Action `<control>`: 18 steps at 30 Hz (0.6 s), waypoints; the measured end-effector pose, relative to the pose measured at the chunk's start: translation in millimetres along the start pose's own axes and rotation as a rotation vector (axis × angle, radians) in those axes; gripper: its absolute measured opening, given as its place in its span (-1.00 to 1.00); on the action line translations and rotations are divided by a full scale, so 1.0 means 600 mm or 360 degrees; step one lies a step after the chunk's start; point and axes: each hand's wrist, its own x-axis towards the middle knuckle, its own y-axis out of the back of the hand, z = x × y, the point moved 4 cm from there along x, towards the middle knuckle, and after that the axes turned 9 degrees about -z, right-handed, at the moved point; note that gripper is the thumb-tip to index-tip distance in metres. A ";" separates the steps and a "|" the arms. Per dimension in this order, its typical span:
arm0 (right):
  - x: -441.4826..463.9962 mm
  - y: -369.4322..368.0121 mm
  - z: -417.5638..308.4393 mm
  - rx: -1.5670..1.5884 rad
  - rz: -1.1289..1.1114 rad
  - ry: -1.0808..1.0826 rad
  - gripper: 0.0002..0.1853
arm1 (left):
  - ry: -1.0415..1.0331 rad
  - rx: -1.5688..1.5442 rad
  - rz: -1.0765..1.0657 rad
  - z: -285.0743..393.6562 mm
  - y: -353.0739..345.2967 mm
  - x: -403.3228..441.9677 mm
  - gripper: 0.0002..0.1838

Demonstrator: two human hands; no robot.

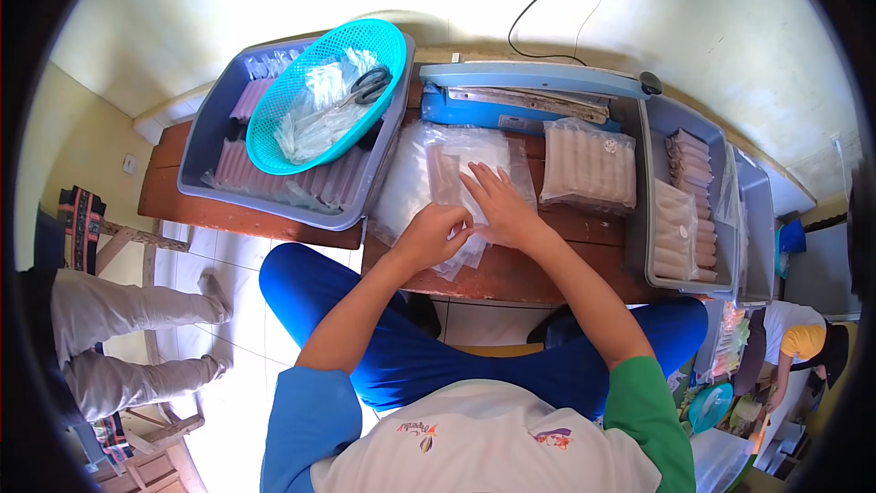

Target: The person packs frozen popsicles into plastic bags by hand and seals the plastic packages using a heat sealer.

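Note:
A clear plastic bag (pixel 445 181) with pinkish contents lies on a spread of clear plastic bags (pixel 399 184) in front of me. My right hand (pixel 502 207) rests flat on it, fingers stretched out and pointing away from me. My left hand (pixel 436 236) is closed in a pinch beside my right thumb, at the near edge of the bag. Its fingertips seem to hold the plastic there, though the exact grip is small and partly hidden. To the right of my right hand sits a filled bag of pale tubes (pixel 589 164) in a row.
A turquoise basket (pixel 258 132) with plastic bags and scissors (pixel 370 87) rests on a grey-blue tub (pixel 203 164) of pink packs. A blue sealer-like device (pixel 538 78) stands behind. Another grey tub (pixel 646 251) holds packs. Other people are at both sides.

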 end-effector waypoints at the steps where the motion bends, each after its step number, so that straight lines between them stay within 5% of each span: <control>1: 0.008 -0.007 0.007 0.0003 -0.0020 0.0012 -0.01 | 0.0001 0.0000 0.0001 -0.002 0.000 0.000 -0.89; 18: 0.038 -0.043 0.033 0.0012 -0.0039 -0.0068 0.07 | -0.0048 0.0000 -0.0024 -0.008 -0.016 0.006 -0.89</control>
